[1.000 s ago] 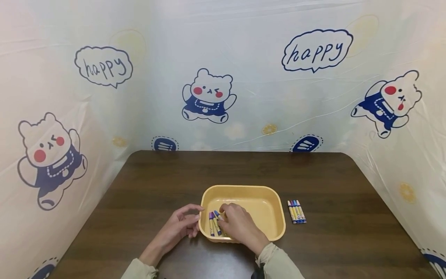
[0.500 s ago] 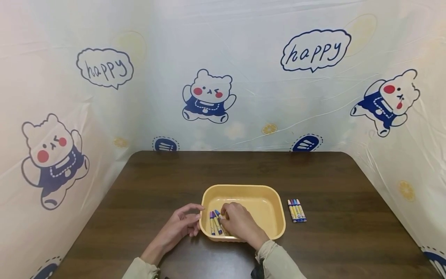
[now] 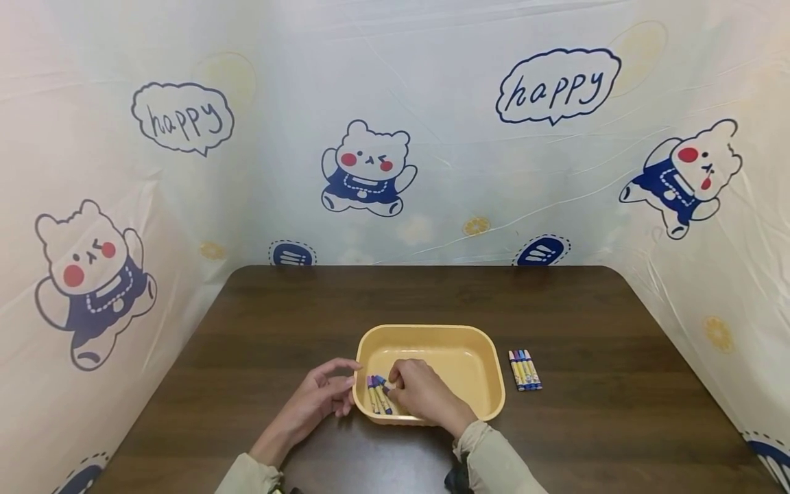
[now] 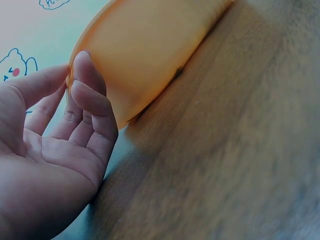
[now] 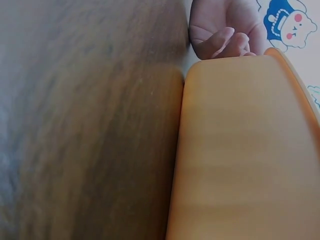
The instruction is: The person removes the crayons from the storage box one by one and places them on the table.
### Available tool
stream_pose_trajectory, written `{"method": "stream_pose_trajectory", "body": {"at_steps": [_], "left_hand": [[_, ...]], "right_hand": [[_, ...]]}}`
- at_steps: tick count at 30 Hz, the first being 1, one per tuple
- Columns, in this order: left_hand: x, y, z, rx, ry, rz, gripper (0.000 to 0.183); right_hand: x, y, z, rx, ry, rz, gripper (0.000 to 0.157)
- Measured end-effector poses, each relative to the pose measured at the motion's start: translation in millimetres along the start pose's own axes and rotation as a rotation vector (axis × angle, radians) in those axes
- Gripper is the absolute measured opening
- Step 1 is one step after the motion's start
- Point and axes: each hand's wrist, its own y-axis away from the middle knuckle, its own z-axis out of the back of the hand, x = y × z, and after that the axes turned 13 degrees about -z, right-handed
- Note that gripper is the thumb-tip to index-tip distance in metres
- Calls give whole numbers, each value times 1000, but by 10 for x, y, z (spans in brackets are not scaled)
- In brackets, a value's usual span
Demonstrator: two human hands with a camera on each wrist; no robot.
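Note:
A yellow plastic basin (image 3: 469, 391) stands on the table. My left hand (image 3: 315, 398) is at its left rim; in the left wrist view, thumb and fingers meet the rim and other fingers bend along the outer wall. Inside at the near left lie several crayons (image 3: 374, 398) with yellow wrappers and purple and blue tips, side by side. My right hand (image 3: 426, 394) reaches over the near rim, its curled fingers and thumb pinching at the rightmost crayon (image 3: 387, 386), which they partly cover. The right wrist view shows mostly the basin's outer wall, hiding the right fingers.
Several more crayons (image 3: 524, 370) lie in a neat row on the brown wooden table (image 3: 296, 309), right of the basin. A printed curtain (image 3: 444, 158) with bears encloses the table's back and sides.
The crayons at the basin's left have shifted slightly closer together, and the right fingers have moved a little among them. The left hand keeps its place at the rim.

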Motion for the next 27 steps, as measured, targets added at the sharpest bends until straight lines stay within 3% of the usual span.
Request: {"method": "stream_pose_trajectory", "body": {"at_steps": [7, 16, 27], "left_hand": [[-4, -15, 3, -9, -10, 14, 30], [5, -10, -1, 7, 11, -4, 31], [5, -4, 8, 14, -20, -12, 37]], "right_hand": [[7, 13, 8, 14, -11, 22, 13], [9, 19, -9, -140, 81, 75, 7], [39, 27, 59, -212, 112, 81, 6]]}}
